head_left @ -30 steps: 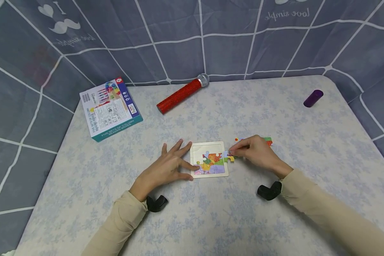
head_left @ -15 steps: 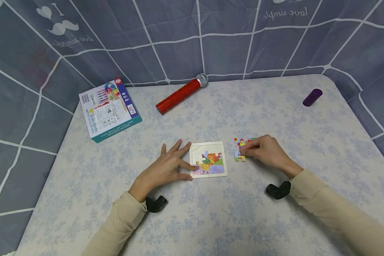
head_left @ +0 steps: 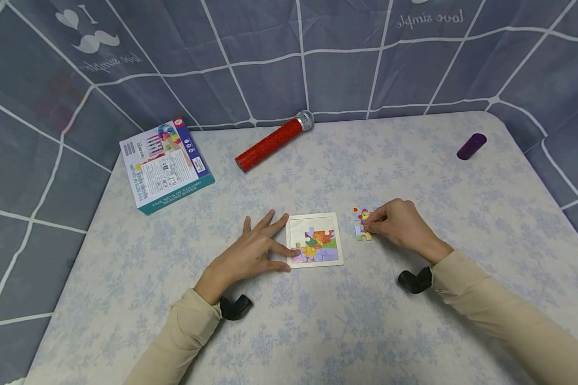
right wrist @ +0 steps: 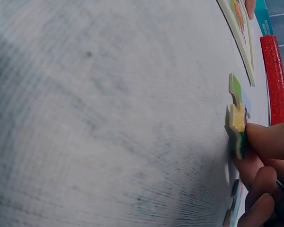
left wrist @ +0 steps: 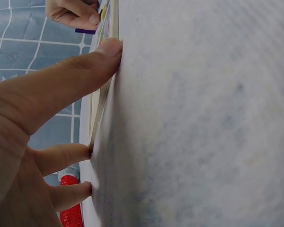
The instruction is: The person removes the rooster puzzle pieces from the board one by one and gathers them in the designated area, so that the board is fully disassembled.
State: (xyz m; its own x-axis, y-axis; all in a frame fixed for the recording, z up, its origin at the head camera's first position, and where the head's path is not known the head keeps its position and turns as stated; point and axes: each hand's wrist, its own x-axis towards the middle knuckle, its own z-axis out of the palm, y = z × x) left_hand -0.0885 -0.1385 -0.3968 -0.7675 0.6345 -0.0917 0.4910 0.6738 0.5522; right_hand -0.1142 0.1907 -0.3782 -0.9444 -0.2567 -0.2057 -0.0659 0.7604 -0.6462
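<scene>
A small square jigsaw tray [head_left: 339,251] with a pale rim lies mid-table, its lower and right parts filled with colourful pieces. My left hand [head_left: 256,253] has its fingers spread at the tray's left side, one fingertip over the filled lower-left corner. In the left wrist view the thumb [left wrist: 85,71] touches the tray's edge. Right of the tray, my right hand [head_left: 402,224] pinches a yellow-and-green puzzle piece [right wrist: 238,123] between thumb and finger. A green-and-lavender puzzle piece [right wrist: 235,89] lies right beside it. The right hand partly covers more loose pieces [head_left: 363,214].
A red glittery microphone [head_left: 272,144] lies behind the tray. At the back left is a beaded-set box [head_left: 166,166], and a purple cylinder [head_left: 472,146] lies at the back right. A grey-blue curtain [head_left: 270,32] hangs along the table's far edge.
My right hand has moved right, away from the tray's edge, and a puzzle piece that was beside the tray is now farther right. The left hand has stayed in place.
</scene>
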